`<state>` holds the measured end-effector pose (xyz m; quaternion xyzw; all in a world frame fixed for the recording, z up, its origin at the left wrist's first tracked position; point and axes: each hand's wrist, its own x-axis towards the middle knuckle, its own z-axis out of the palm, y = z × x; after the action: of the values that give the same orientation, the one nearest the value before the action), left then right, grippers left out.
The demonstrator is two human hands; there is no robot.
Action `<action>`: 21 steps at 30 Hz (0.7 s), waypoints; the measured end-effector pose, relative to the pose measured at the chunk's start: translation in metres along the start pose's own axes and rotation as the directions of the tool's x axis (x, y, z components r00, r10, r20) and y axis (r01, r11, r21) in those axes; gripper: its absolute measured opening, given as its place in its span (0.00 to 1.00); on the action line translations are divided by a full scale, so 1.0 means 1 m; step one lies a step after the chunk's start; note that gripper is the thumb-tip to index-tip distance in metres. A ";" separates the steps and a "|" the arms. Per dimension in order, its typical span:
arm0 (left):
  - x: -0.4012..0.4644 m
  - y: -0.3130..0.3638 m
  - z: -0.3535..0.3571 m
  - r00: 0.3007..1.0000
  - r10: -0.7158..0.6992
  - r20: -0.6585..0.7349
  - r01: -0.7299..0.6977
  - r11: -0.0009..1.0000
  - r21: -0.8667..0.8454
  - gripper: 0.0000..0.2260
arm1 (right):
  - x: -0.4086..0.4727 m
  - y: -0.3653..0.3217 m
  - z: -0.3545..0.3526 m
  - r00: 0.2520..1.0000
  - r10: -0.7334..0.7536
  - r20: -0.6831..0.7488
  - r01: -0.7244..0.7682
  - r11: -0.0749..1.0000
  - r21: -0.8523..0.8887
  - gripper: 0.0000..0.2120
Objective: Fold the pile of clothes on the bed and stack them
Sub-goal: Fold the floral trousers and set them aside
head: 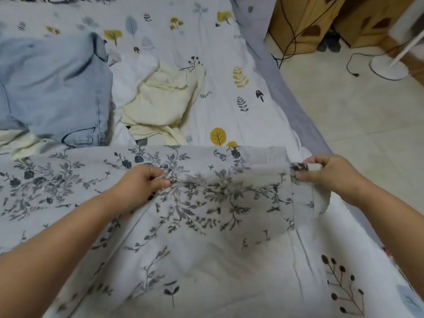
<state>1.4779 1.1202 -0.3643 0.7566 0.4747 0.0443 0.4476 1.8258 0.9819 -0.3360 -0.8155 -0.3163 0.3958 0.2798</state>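
We cannot make out what garment the floral cloth (206, 203) is; its left part runs out of frame and its near part blurs into the bed (241, 72) sheet. Our left hand (142, 182) pinches a bunched fold of it with curled fingers, and our right hand (330, 173) grips its right edge, a loose flap hanging below that hand. The cloth is thin, pale grey, printed with dark sprigs, stretched between the 2 hands. Beyond the left hand lie soft blue jeans (55, 88), partly cut off, and a crumpled cream top (158, 104), with white fabric (128, 76) half hidden between them.
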 end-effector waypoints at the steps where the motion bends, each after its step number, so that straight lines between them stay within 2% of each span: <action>1: 0.013 -0.001 -0.005 1.000 -0.009 -0.029 0.009 1.000 0.014 0.19 | 0.013 -0.003 0.003 0.999 -0.002 -0.050 0.006 0.997 0.081 0.10; 2: 0.027 -0.002 -0.010 0.996 -0.019 -0.082 0.021 1.000 0.022 0.18 | 0.028 -0.006 0.007 0.992 -0.014 -0.125 0.029 0.992 0.122 0.11; 4: 0.054 -0.004 -0.014 0.974 -0.025 -0.223 0.042 0.997 0.071 0.13 | 0.055 -0.007 0.019 0.962 -0.049 -0.270 0.066 0.996 0.056 0.18; 6: 0.075 -0.007 -0.006 0.942 -0.036 -0.333 0.101 0.979 0.178 0.06 | 0.075 -0.002 0.035 0.960 -0.034 -0.276 0.012 0.997 -0.080 0.25; 8: 0.085 -0.015 0.011 0.952 -0.066 -0.301 0.177 0.916 0.361 0.13 | 0.087 0.012 0.049 0.982 0.074 -0.176 -0.104 0.980 -0.168 0.28; 10: 0.089 -0.029 0.031 0.980 -0.090 -0.176 0.174 0.817 0.549 0.15 | 0.091 0.028 0.058 0.983 0.142 -0.114 -0.167 0.954 -0.249 0.21; 11: 0.088 -0.034 0.038 0.984 -0.066 -0.164 0.153 0.786 0.599 0.13 | 0.091 0.035 0.061 0.983 0.138 -0.121 -0.167 0.945 -0.281 0.16; 13: 0.091 -0.038 0.040 0.960 0.032 -0.277 0.141 0.801 0.581 0.07 | 0.091 0.046 0.060 0.978 0.123 -0.166 -0.169 0.940 -0.297 0.14; 15: 0.101 -0.036 0.031 0.872 0.108 -0.478 0.165 0.854 0.494 0.07 | 0.090 0.053 0.056 0.968 0.114 -0.225 -0.175 0.946 -0.272 0.17; 17: 0.114 -0.031 0.020 0.804 0.153 -0.575 0.156 0.878 0.452 0.07 | 0.088 0.056 0.056 0.961 0.098 -0.258 -0.169 0.948 -0.271 0.17; 19: 0.126 -0.027 0.020 0.856 0.210 -0.473 0.091 0.839 0.537 0.08 | 0.087 0.058 0.061 0.959 0.123 -0.255 -0.193 0.944 -0.269 0.14; 21: 0.134 -0.028 0.032 0.933 0.249 -0.260 -0.020 0.756 0.654 0.12 | 0.087 0.059 0.067 0.953 0.176 -0.245 -0.235 0.943 -0.235 0.21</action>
<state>1.5477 1.2060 -0.4515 0.8774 0.4729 0.0388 0.0713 1.8301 1.0217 -0.4537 -0.9128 -0.2453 0.2846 0.1599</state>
